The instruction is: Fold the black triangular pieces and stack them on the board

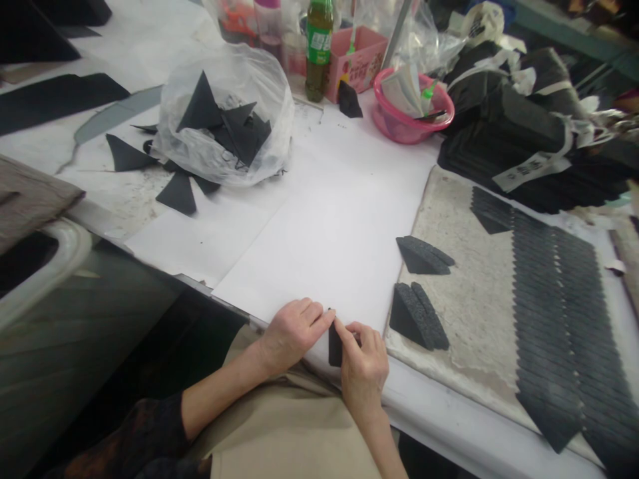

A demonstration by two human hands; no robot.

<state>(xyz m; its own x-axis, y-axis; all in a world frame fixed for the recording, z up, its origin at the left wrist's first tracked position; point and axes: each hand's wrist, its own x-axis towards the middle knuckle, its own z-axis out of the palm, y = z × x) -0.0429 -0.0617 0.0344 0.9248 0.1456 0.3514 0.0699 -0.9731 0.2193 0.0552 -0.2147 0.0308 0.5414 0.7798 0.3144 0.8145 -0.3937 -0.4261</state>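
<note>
A cluttered worktable is covered by a white paper sheet. At its right, a stained grey board carries overlapping rows of black triangular pieces and two small stacks of black triangles. Farther back sit a clear plastic bag of black triangles, a pink plastic bowl and a green bottle. At the near edge the left hand lies knuckles-up, its fingertips meeting the right hand. Both pinch a small black piece, seemingly folded, at the paper's near edge.
</note>
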